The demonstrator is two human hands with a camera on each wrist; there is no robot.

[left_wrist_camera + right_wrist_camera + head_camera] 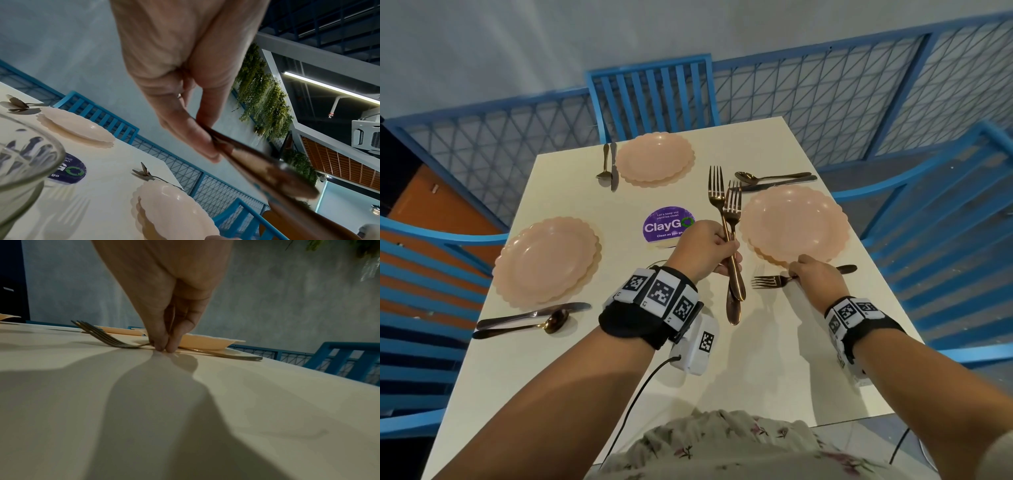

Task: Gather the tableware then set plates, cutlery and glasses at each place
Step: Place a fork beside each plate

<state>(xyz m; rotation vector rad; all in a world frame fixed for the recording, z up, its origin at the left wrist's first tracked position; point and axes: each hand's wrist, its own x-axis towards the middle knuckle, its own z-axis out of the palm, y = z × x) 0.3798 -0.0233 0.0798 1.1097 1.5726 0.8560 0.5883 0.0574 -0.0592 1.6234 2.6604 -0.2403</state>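
Head view: even, moderately bright indoor light on the pale counter; soft glare spots on the pink plates and glints on the raised forks. Strong wide-angle bending at the edges, railing and chairs curve. Left wrist view: dimmer, a ceiling strip light glows upper right; the fork handles and the glass rim close to the lens are blurred, the left hand soft. Right wrist view: dim and muted; the right hand throws a broad soft-edged shadow across the counter toward the lens; background wall hazy, slight noise.
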